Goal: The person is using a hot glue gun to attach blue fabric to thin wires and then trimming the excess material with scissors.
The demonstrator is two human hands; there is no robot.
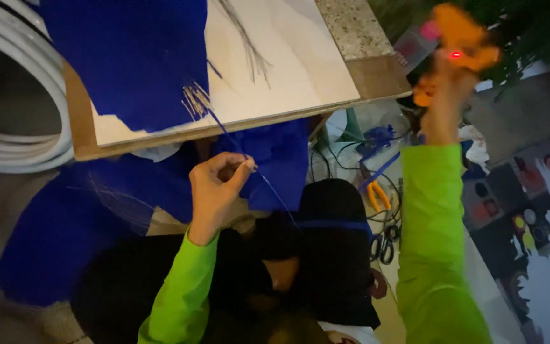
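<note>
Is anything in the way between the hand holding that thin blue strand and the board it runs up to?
Nothing visible. The left hand pinches the blue strand, which runs clear to the wooden board.

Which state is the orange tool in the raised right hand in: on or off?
Probably on: a small red light glows on the orange tool held up by the right hand.
</note>
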